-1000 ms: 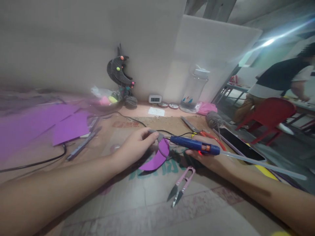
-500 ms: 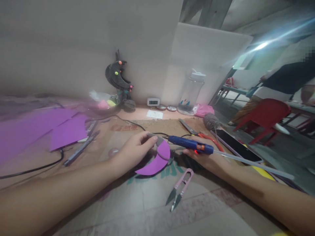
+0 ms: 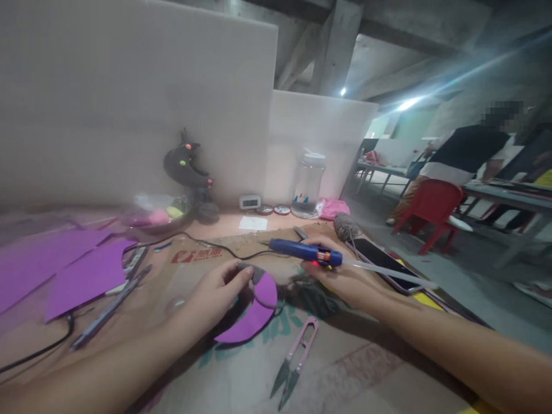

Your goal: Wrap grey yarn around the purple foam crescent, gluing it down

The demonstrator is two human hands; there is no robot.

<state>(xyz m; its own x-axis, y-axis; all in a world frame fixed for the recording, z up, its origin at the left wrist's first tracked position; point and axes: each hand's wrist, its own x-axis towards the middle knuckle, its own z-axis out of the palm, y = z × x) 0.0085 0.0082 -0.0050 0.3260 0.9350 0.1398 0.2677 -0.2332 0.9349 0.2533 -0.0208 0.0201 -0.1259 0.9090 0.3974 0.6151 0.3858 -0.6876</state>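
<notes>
Here, fingers [image 3: 245,276] pinch the purple crescent's [image 3: 254,313] gray-covered end.

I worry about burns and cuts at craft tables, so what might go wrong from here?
The glue gun in the right hand has its red light on and its tip near the left hand on the purple crescent: a slip might burn a finger. The snips lie with blades open towards the person, so a lowered forearm could get nicked.
</notes>
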